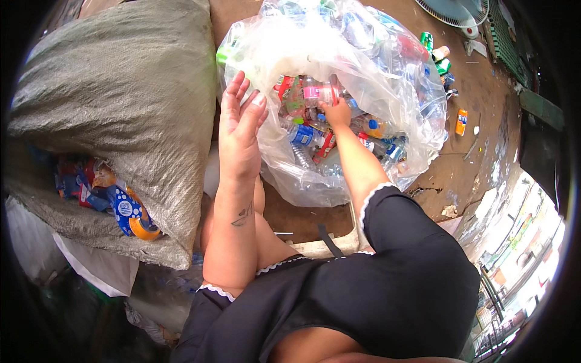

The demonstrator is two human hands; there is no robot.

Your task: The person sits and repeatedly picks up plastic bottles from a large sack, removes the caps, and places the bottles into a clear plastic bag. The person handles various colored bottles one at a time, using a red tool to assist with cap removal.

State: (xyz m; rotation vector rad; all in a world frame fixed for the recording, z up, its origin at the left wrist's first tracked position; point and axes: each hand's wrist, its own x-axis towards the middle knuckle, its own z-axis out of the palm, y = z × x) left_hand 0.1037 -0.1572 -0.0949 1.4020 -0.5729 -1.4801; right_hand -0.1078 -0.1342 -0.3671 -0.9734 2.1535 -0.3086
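Note:
A large clear plastic bag (302, 193) stands before me with its mouth open, full of used plastic bottles. My right hand (338, 114) reaches inside it, fingers closed at a clear plastic bottle with a pink label (316, 92); the fingertips are partly hidden. Around that hand lie a bottle with a blue label (303, 134) and other bottles with red labels or blue caps. My left hand (241, 131) is raised at the bag's left side, palm up, fingers apart, holding nothing.
To the left, a grey woven sack (136, 90) gapes over crumpled snack wrappers (125, 206). Several crushed cans (442, 66) and an orange can (461, 122) lie on the brown floor (485, 149). A fan (458, 11) is at the top right.

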